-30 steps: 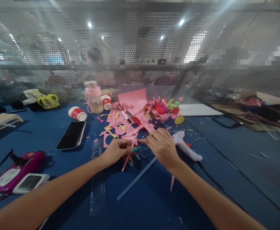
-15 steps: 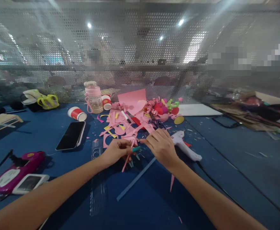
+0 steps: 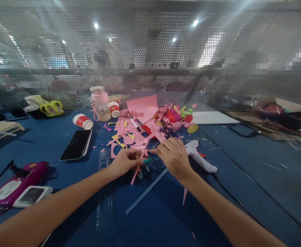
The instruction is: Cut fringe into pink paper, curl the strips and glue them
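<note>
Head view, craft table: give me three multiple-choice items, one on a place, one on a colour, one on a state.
1. Where does the phone lie?
A. left of the left hand
B. right of the glue gun
C. on the pink bottle

2. What colour is the paper strip in the left hand?
A. yellow
B. pink
C. white

3. How does the red paper cup near the phone stand?
A. upright
B. stacked
C. on its side

Answers: 1 A, it rests on the blue table left of both hands. 2 B, pink like the scraps. 3 C, it lies tipped over.
</note>
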`<state>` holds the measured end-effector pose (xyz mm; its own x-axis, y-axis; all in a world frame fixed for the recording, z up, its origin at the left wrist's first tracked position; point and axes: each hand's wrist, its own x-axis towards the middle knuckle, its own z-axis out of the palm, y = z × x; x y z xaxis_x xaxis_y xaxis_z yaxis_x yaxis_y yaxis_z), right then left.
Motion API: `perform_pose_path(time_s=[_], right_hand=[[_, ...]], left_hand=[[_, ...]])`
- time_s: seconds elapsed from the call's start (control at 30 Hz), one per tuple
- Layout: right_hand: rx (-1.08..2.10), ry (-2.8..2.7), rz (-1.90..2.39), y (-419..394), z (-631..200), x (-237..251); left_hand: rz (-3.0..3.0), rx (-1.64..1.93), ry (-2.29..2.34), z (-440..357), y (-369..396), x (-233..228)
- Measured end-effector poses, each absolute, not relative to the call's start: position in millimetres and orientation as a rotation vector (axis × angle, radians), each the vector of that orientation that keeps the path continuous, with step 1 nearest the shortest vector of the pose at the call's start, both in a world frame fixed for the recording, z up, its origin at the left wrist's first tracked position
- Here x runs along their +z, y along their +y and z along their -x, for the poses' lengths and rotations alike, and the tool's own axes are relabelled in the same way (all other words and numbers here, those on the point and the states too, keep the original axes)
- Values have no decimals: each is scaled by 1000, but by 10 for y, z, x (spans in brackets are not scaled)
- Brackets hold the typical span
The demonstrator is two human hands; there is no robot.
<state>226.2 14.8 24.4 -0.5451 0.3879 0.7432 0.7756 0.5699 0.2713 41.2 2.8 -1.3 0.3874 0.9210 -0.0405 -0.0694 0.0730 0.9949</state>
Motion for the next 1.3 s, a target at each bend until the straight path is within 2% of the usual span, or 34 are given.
perform_pose_path(time_s=[0.33, 0.67, 1.3], right_hand=[[-722, -2111, 955, 156, -2269, 228], [-830, -2169, 920, 163, -2256, 229], [-800, -2144, 950, 158, -2260, 227]], left_hand=[[-1235, 930, 847, -391, 51, -67], [-1192, 910, 833, -399, 36, -20], [-1234, 898, 829, -412, 20, -13]])
